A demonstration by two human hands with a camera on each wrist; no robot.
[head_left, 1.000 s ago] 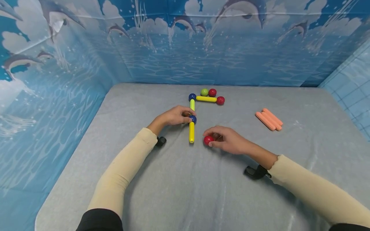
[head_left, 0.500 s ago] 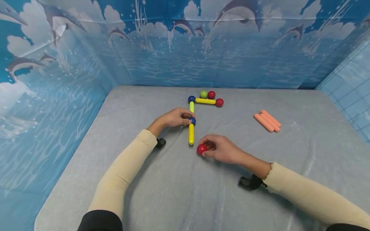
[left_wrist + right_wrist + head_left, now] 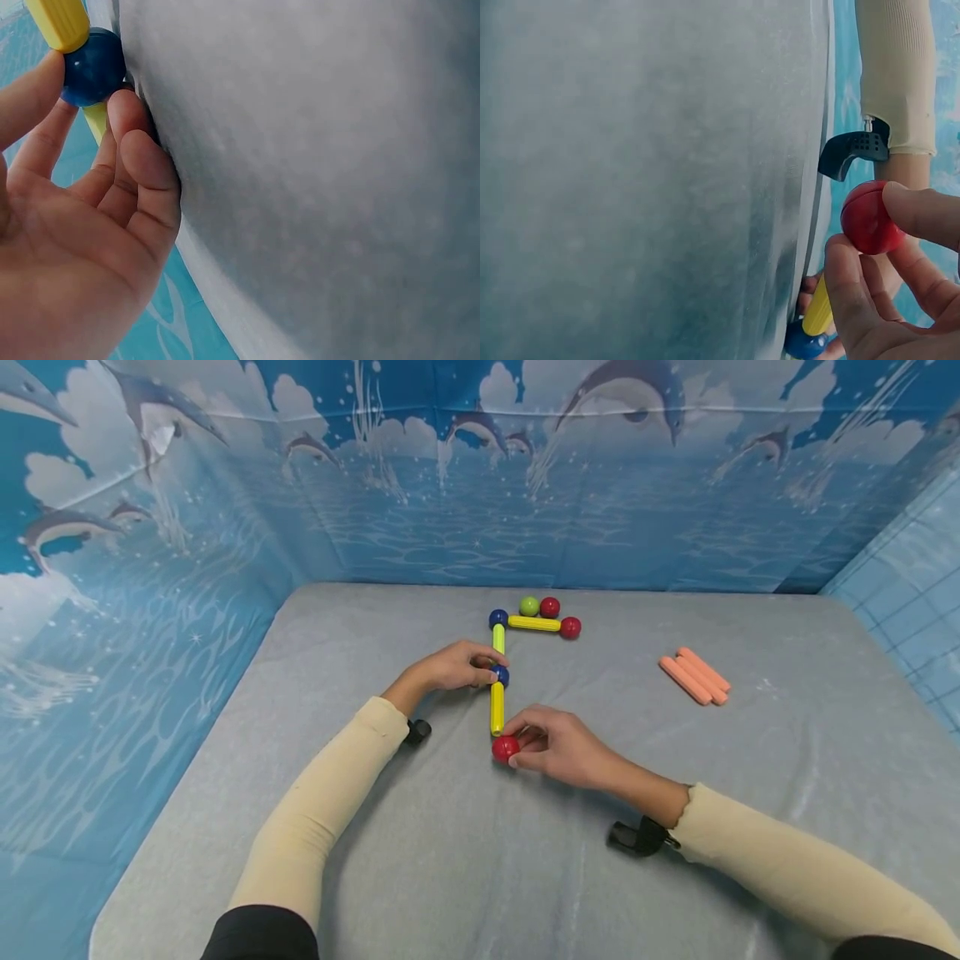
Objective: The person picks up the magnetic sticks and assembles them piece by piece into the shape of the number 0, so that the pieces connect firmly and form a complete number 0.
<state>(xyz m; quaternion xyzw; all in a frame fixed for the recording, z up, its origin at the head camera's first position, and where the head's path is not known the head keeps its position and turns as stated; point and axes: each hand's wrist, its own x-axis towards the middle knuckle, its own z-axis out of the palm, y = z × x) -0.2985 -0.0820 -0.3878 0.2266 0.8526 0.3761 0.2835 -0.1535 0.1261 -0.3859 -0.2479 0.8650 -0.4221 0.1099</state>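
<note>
My left hand (image 3: pixel 459 666) pinches a blue ball (image 3: pixel 95 67) between thumb and fingers. From that ball a yellow stick (image 3: pixel 497 706) runs toward me, and a yellow-green stick (image 3: pixel 498 637) leads away to a second blue ball (image 3: pixel 498 618). My right hand (image 3: pixel 561 746) holds a red ball (image 3: pixel 505 749) by its fingertips, at the near end of the yellow stick. Whether ball and stick touch I cannot tell. Another yellow stick (image 3: pixel 534 623) joins the far blue ball to a red ball (image 3: pixel 570 627) on its right.
Behind that stick lie a green ball (image 3: pixel 528 606) and a further red ball (image 3: pixel 550 607). Three orange sticks (image 3: pixel 694 677) lie together on the right of the grey table (image 3: pixel 420 843). A blue dolphin-print curtain (image 3: pixel 480 518) hangs along the back and left.
My right hand has carried the red ball leftward and slightly nearer to me, up to the yellow stick's near end. The left hand stays on its blue ball.
</note>
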